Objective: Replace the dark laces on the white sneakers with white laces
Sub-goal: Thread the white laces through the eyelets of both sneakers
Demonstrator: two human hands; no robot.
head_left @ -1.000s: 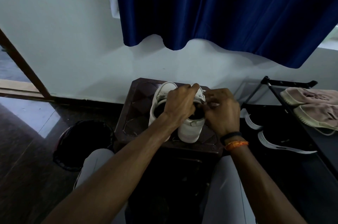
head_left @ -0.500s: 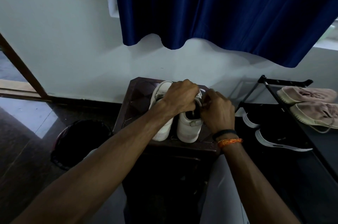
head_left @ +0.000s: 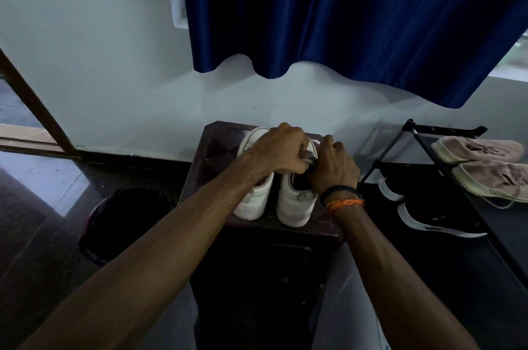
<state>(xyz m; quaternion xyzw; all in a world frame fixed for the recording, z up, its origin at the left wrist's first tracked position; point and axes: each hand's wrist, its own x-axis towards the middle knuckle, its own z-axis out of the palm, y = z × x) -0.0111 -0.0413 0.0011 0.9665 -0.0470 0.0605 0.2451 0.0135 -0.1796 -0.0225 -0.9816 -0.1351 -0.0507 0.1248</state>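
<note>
Two white sneakers stand side by side on a dark brown stool (head_left: pixel 217 155), heels toward me. The left sneaker (head_left: pixel 254 198) is partly crossed by my left forearm. Both hands work over the top of the right sneaker (head_left: pixel 293 204). My left hand (head_left: pixel 281 151) reaches across from the left, its fingers curled round the sneaker's upper. Pressed against it, my right hand (head_left: pixel 333 168) curls its fingers into the lace area by the opening. The hands hide the laces, and a small pale piece shows between them.
A black shoe rack (head_left: pixel 445 135) stands at the right with pinkish shoes (head_left: pixel 480 149) on top and black sneakers (head_left: pixel 428 218) below. A dark round bin (head_left: pixel 125 221) sits on the floor left of the stool. A white wall and a blue curtain (head_left: pixel 343 12) lie behind.
Both hands stay on the right sneaker. My right hand has slid a little lower toward the shoe's opening, and my left hand has closed tighter over the upper.
</note>
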